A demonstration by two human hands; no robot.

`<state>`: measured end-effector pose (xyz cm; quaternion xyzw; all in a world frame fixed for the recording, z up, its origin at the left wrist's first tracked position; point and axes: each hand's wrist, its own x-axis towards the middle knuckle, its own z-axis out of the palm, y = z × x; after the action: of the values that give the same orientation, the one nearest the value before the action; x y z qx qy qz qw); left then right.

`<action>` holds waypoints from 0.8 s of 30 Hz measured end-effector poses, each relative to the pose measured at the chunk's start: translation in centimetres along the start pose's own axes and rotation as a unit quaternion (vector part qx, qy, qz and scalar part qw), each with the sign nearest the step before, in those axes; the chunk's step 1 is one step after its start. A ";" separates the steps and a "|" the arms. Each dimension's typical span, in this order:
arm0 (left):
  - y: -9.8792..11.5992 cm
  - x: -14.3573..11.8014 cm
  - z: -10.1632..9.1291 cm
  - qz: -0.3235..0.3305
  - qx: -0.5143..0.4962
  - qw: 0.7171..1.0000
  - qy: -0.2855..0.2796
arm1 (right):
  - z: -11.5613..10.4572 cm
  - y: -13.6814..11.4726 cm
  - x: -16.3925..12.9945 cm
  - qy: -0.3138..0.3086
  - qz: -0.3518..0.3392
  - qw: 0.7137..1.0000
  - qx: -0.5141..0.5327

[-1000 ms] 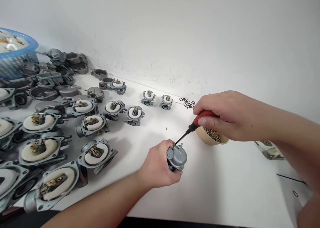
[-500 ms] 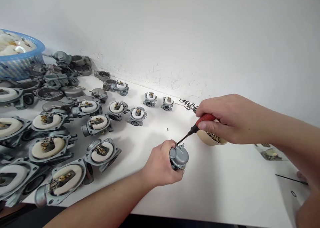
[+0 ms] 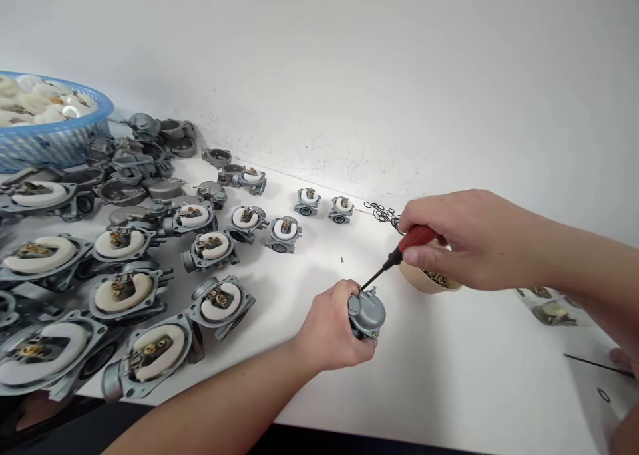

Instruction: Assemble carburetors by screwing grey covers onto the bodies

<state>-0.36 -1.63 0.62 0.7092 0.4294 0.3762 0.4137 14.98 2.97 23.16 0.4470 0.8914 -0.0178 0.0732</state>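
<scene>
A small grey carburettor (image 3: 368,312) sits low in the middle of the frame, held just above the white worktop (image 3: 449,375). Right of and above it a tan bowl (image 3: 419,279) of small brass parts stands partly behind the right hand; a scatter of black O-rings (image 3: 380,211) lies by the wall beyond, and one tiny screw (image 3: 342,260) lies alone on the worktop. To the left, rows of open carburettors (image 3: 214,250) with white floats fill the worktop toward the lower left, bare grey castings (image 3: 144,152) pile behind them, and a blue basket (image 3: 54,139) stands at the upper left. The left hand (image 3: 332,332) has its fingers clamped round the carburettor, forearm coming up from the bottom edge. The right hand (image 3: 462,239) enters from the right, fingers closed on the red handle of a screwdriver (image 3: 394,262), whose black shaft slants down-left with its tip at the carburettor's top.
</scene>
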 end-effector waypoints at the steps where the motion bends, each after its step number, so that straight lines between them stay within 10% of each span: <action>1: 0.0 0.0 0.0 -0.003 -0.001 1.000 0.000 | 0.0 0.0 0.0 0.003 -0.013 1.000 0.013; 24: -0.1 0.1 0.2 -0.014 -0.007 1.000 0.002 | 0.4 -0.1 -0.2 0.019 -0.009 0.999 0.039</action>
<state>-0.21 -1.61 0.51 0.6997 0.4374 0.3747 0.4227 15.05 2.71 22.83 0.4421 0.8951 -0.0447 0.0383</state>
